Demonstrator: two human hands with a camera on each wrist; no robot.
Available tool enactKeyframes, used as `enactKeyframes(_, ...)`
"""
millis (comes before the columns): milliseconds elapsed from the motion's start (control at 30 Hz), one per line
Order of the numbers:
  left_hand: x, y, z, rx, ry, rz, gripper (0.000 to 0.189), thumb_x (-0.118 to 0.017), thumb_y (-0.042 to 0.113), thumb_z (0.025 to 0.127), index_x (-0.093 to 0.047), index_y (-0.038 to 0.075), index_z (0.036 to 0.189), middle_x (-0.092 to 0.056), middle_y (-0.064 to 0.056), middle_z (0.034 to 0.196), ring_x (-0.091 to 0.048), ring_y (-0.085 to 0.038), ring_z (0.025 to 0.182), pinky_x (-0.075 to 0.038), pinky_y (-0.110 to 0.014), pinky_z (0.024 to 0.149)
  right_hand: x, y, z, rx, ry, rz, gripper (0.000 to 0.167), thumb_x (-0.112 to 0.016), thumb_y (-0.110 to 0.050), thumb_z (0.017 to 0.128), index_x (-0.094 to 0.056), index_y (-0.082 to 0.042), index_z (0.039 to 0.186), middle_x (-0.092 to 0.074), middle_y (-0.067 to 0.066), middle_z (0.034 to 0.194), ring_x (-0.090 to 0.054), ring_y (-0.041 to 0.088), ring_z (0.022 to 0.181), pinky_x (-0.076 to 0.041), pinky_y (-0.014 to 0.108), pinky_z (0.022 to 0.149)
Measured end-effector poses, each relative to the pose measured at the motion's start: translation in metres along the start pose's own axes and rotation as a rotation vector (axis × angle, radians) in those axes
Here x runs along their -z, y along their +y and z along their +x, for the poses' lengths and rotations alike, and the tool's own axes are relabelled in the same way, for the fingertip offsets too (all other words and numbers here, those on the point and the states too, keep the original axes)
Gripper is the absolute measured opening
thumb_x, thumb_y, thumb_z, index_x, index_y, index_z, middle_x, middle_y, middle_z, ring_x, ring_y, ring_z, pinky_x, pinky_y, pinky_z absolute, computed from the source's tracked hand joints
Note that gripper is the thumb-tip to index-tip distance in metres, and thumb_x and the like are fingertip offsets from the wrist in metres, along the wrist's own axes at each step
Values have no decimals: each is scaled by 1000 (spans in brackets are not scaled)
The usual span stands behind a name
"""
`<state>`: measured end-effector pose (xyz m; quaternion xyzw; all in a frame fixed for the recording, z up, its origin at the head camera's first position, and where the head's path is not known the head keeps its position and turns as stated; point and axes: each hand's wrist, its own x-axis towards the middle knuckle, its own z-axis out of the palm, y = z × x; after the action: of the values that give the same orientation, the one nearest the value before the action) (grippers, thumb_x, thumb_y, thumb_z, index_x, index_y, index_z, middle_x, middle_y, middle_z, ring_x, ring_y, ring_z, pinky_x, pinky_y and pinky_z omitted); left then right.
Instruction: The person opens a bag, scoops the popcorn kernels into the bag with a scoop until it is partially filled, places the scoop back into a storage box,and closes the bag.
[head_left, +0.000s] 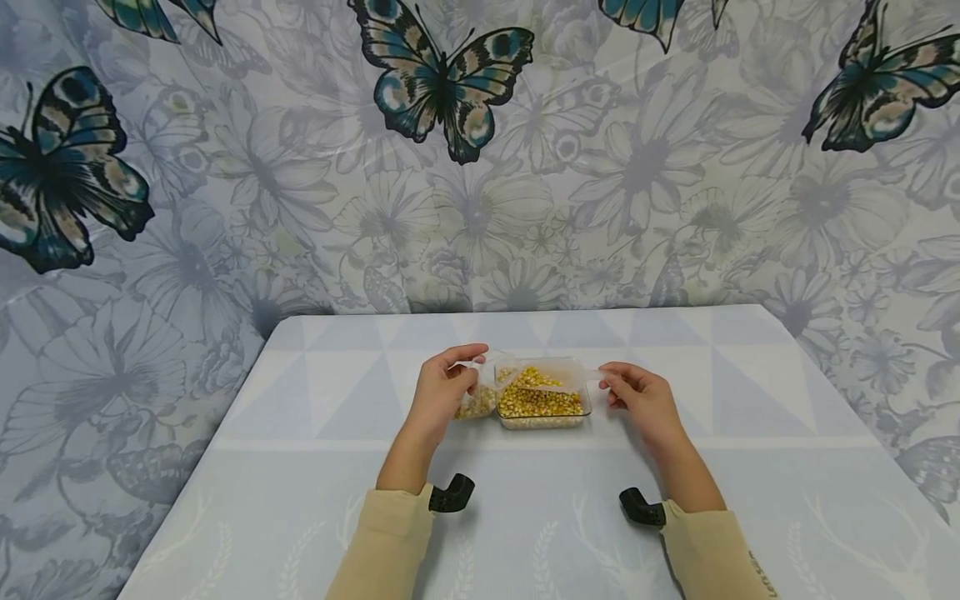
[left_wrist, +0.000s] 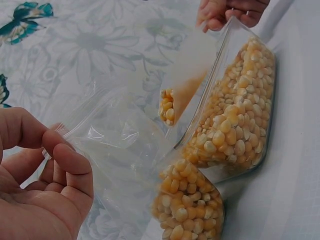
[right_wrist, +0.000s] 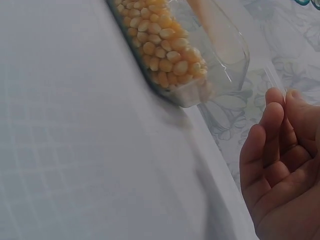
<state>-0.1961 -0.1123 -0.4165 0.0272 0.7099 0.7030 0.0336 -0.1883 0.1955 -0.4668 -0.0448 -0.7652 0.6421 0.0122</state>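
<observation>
My left hand (head_left: 438, 387) pinches the top edge of a clear zip bag (left_wrist: 112, 142) between thumb and fingers. Corn kernels (left_wrist: 187, 200) fill the lower part of the bag, which stands against the left end of a clear rectangular container (head_left: 543, 422). More yellow kernels (left_wrist: 235, 115) lie inside that container, heaped unevenly. On the other side, my right hand (head_left: 641, 400) pinches the thin handle of a translucent scoop (left_wrist: 190, 72). The scoop is tilted above the container, its end towards the bag, with some kernels at its lip.
A pale, triangle-patterned cloth covers the table (head_left: 540, 500). Behind it hangs a floral backdrop with butterflies (head_left: 446, 79), close to the table's far edge. Black devices (head_left: 452, 493) are worn at both wrists, by the beige sleeves (head_left: 382, 542).
</observation>
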Motion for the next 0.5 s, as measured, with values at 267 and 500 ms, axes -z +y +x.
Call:
enactKeyframes(267, 0, -1, 1, 0, 0, 6, 45, -53, -6, 86, -72, 15, 121, -66, -9, 117, -46, -18, 68, -38, -28, 59, 3, -6, -2, 9, 21, 4, 36, -58, -20, 101, -60, 3, 129, -68, -12, 84, -59, 5, 71, -55, 21, 69)
enactKeyframes(500, 1, -1, 1, 10, -2, 4, 45, -53, -6, 87, -72, 16, 122, -65, -9, 118, -46, -17, 67, -39, -29, 60, 4, -11, -2, 46, 48, 13, 35, -58, -18, 101, -60, 5, 127, -67, -14, 81, -58, 4, 68, -55, 20, 67)
